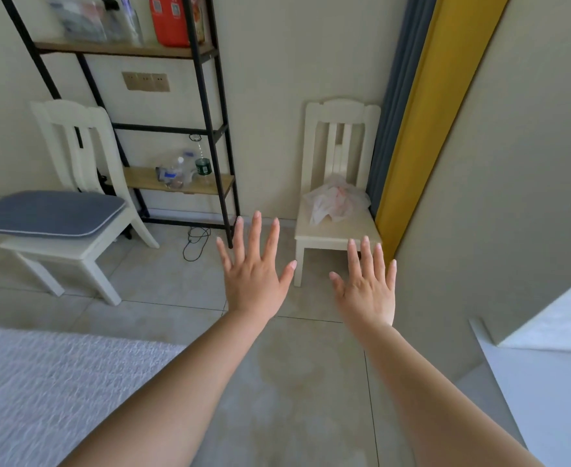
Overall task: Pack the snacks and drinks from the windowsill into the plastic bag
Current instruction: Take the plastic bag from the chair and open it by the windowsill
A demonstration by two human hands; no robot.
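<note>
Status: packing has not started, judging by the scene. Both arms are extended forward, palms down, over bare floor tiles. The left hand (pixel 255 274) has its fingers straight and spread wide; it holds nothing. The right hand (pixel 368 284) likewise has straight fingers, a little closer together, and holds nothing.

The plastic bag (pixel 336 202) lies crumpled and apparently empty on the seat of a white chair (pixel 338 232), beyond the right hand and slightly to its left, apart from the fingertips.

No windowsill, snacks or drinks for packing can be identified in this view. A shelf rack (pixel 179 182) beyond the left hand carries bottles, but these are not on a windowsill.

Remaining, by judgement: collect the bag, locate the windowsill, load every item.
</note>
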